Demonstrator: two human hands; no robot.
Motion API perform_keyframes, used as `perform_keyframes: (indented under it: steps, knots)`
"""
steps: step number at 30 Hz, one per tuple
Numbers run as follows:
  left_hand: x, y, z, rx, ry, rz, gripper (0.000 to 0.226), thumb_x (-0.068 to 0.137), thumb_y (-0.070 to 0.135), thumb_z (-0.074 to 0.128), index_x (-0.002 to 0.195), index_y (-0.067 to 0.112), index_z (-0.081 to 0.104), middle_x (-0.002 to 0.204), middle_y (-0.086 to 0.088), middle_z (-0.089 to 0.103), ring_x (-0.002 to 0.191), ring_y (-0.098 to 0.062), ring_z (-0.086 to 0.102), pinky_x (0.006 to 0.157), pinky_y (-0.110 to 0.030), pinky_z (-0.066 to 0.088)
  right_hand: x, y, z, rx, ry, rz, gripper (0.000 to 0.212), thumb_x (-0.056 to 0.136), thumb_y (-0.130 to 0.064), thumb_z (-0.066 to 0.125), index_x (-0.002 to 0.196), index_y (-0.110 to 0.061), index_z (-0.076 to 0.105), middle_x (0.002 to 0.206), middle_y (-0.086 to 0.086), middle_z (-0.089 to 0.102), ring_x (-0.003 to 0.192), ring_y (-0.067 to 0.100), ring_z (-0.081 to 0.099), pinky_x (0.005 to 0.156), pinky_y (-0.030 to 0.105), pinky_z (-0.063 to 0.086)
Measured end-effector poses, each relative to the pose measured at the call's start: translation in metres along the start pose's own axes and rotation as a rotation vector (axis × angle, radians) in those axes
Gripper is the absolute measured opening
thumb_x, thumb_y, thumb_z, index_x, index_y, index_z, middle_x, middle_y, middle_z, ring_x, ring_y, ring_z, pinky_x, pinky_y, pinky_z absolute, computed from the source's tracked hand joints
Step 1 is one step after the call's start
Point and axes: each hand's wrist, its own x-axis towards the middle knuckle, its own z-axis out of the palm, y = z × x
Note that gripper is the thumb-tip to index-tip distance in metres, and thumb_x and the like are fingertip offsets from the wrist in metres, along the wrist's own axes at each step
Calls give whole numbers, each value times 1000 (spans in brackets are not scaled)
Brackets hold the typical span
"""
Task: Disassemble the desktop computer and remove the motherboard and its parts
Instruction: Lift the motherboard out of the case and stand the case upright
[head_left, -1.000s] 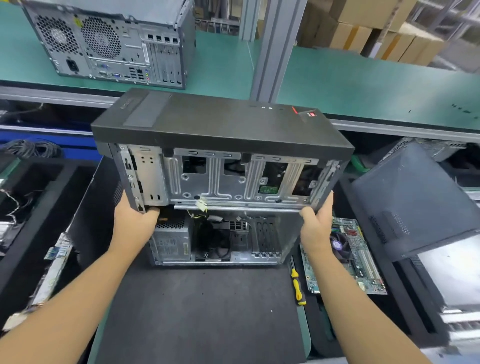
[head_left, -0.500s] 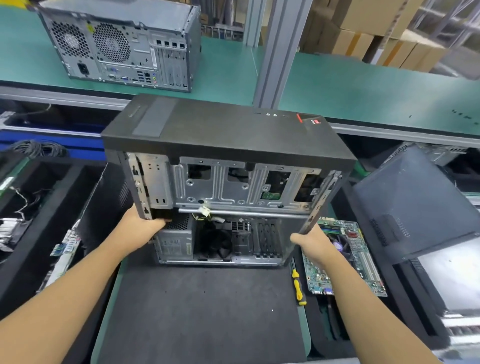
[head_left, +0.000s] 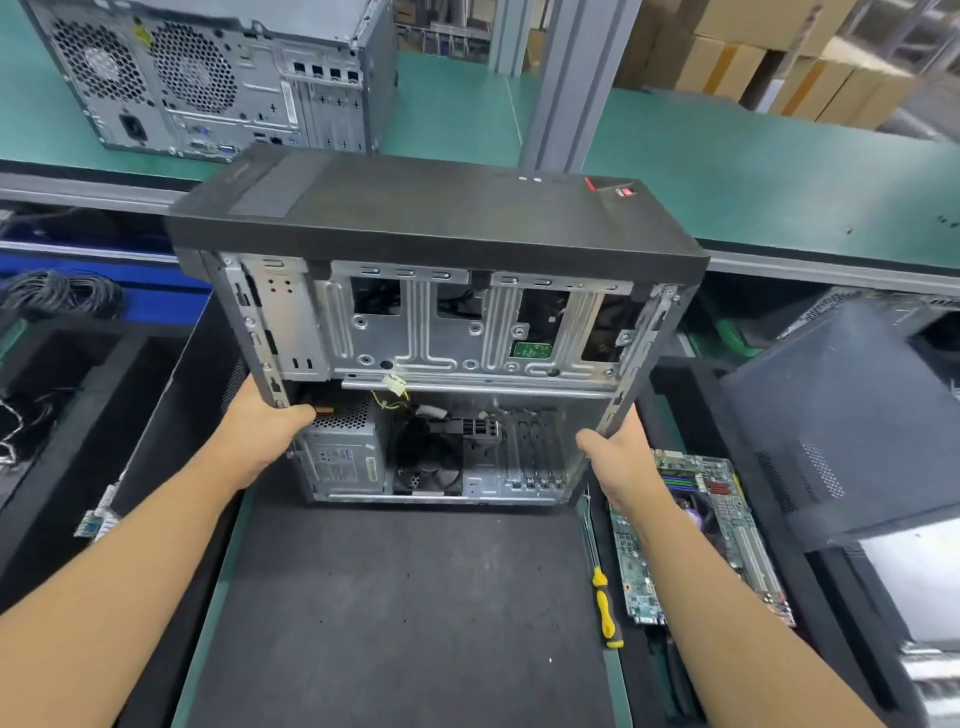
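An opened desktop case (head_left: 431, 332) stands on end on the black mat (head_left: 400, 613), black front panel facing up and its open side toward me. Inside I see the bare metal tray, a power supply, a fan and loose cables. My left hand (head_left: 270, 431) grips the case's lower left edge, fingers curled inside. My right hand (head_left: 618, 457) grips the lower right edge. A removed motherboard (head_left: 696, 535) lies in the bin to the right.
A yellow-handled screwdriver (head_left: 602, 603) lies at the mat's right edge. A second grey tower (head_left: 208, 78) stands on the green bench behind. A dark side panel (head_left: 852, 415) leans at the right. Black bins with cables and boards sit at the left.
The case has tipped a little further upright and shifted toward me. My right hand slid down its right edge; my left hand keeps its grip.
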Motion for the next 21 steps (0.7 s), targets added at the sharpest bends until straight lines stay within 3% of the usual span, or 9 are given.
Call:
perform_keyframes:
  steps: [2,4,7,11,16,21]
  knots:
    - [15,-1,0,-33,3,1,45,80,-13,62,115,16,63,104,1,70,96,-16,65,86,-35,50,10,-4,5,7,14,-1,63,74,-11,56,133,-30,44,94,-16,64,86,6,61,68,19,45]
    - [30,2,1,-33,-28,7,49,80,-15,60,121,13,60,108,-2,70,99,-17,65,84,-32,49,21,-6,10,14,27,-9,66,75,-8,56,136,-29,43,103,-13,63,92,7,60,73,23,44]
    - [47,5,1,-20,-47,-2,51,79,-13,61,118,20,59,101,7,70,94,-11,64,77,-27,47,37,-3,19,27,39,28,69,76,-5,57,139,-28,40,113,-9,63,99,12,60,78,25,45]
    - [53,1,2,-29,-69,-39,57,68,5,65,124,18,57,106,5,69,96,-12,64,83,-29,48,44,6,23,-10,41,81,69,73,-16,57,137,-33,39,92,-24,63,82,-1,62,68,21,44]
    - [41,-18,0,12,18,-94,47,75,2,67,121,12,61,105,-2,69,94,-19,64,82,-33,50,33,12,27,-58,-2,106,74,77,-22,57,145,-29,31,127,-1,56,111,22,55,96,36,42]
    - [25,-16,4,-45,49,-60,49,72,10,66,119,22,60,104,6,69,92,-10,63,81,-28,48,24,4,28,-66,19,116,70,84,-14,58,146,-32,30,125,-6,56,108,21,55,92,32,39]
